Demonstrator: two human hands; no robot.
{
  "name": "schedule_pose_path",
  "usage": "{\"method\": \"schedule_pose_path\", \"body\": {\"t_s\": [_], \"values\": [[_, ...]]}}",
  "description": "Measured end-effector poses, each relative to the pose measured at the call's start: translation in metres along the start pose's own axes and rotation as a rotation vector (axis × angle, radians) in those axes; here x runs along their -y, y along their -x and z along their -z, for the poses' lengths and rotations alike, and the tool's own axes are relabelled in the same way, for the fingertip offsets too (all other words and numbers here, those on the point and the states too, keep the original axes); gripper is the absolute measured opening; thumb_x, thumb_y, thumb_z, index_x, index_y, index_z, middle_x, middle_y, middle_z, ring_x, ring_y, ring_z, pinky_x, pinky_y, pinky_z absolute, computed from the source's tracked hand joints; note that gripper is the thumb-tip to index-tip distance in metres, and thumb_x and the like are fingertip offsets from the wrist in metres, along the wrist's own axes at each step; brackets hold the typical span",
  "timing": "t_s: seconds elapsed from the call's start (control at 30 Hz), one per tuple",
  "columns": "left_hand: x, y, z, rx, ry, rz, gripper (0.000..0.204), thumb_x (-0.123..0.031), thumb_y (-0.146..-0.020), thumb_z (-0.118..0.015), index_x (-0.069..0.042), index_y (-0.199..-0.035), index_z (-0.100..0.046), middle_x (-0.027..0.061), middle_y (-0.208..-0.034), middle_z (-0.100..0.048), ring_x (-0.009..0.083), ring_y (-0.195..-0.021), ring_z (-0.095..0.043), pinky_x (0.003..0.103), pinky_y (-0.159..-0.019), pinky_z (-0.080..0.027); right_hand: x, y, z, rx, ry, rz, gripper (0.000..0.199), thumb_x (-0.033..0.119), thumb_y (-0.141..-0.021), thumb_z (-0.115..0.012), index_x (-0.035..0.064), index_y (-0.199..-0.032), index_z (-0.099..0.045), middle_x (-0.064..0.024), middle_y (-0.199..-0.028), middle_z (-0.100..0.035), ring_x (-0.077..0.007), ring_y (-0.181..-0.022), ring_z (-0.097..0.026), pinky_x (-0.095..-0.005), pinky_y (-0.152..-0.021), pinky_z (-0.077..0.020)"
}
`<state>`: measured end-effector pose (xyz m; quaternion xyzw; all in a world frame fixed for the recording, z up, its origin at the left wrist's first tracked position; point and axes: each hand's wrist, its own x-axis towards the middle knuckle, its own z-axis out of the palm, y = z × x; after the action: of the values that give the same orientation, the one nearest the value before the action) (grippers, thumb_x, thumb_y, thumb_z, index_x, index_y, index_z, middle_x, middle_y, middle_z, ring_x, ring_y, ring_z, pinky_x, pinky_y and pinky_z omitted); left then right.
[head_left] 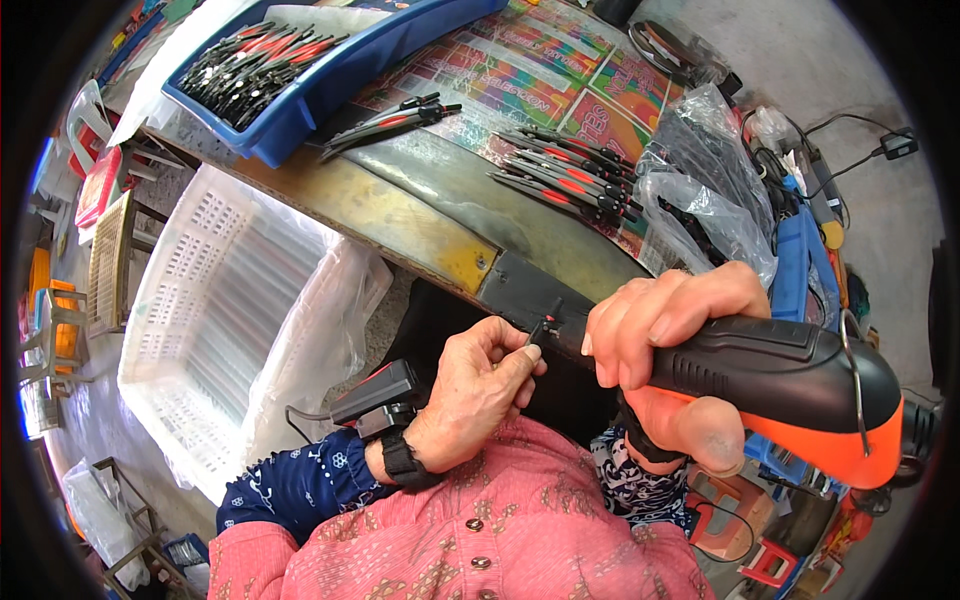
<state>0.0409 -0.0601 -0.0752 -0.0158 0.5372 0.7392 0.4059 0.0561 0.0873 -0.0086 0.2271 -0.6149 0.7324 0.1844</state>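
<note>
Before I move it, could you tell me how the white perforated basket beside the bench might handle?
The white basket looks like thin plastic full of slots, so probably light for its size and slightly flexible. The loose clear liner draped over its rim may slip or snag. Wide and low, it seems unlikely to tip.

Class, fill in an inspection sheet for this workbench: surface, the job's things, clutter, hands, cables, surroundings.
Surface: worn workbench, partly covered by a colourful printed sheet.
Job's things: black-and-orange power tool; small black-and-red piece at its tip.
Clutter: black-and-red tools in a pile, a smaller bunch, more in a blue tray; clear plastic bags.
Hands: left hand pinches the small piece; right hand grips the power tool.
Cables: black cable and plug on the floor.
Surroundings: white perforated crate lined with plastic; stools below.
</note>
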Motion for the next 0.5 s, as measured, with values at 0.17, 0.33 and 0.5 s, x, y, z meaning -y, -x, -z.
{"method": "schedule_pose_path", "body": {"t_s": [0.17,0.33,0.5], "values": [[-0.0025,0.0011,-0.0011,-0.017,0.016,0.04,0.012,-0.01,-0.088,-0.056,0.001,-0.086,-0.052,0.0055,-0.072,-0.059,0.0063,-0.052,-0.049,0.02,-0.043,-0.038,-0.0026,-0.0009,-0.0034,-0.019,0.025,-0.014,0.069,0.06,-0.063,-0.076,0.0043,-0.088,-0.043,-0.0042,-0.061,-0.05,-0.0153,-0.048,-0.049,-0.0296,-0.047,-0.0429],[-0.0026,0.0007,-0.0011,-0.023,0.059,0.055,0.011,-0.009,-0.088,-0.056,0.001,-0.087,-0.052,0.0056,-0.072,-0.059,0.0063,-0.052,-0.049,0.02,-0.043,-0.038,-0.0046,-0.0022,-0.0055,-0.057,0.052,-0.017,0.07,0.062,-0.062,-0.074,0.0043,-0.087,-0.043,-0.0038,-0.06,-0.049,-0.0145,-0.046,-0.048,-0.0282,-0.046,-0.0421],[-0.0026,0.0024,-0.0013,-0.001,0.051,0.059,0.014,-0.015,-0.089,-0.056,-0.002,-0.088,-0.051,0.0013,-0.07,-0.055,0.0053,-0.055,-0.047,0.018,-0.044,-0.038,-0.0059,-0.0019,-0.0078,-0.12,0.032,-0.021,0.07,0.063,-0.062,-0.073,0.0043,-0.086,-0.042,-0.0034,-0.06,-0.049,-0.0144,-0.046,-0.047,-0.0282,-0.045,-0.0416]]}}
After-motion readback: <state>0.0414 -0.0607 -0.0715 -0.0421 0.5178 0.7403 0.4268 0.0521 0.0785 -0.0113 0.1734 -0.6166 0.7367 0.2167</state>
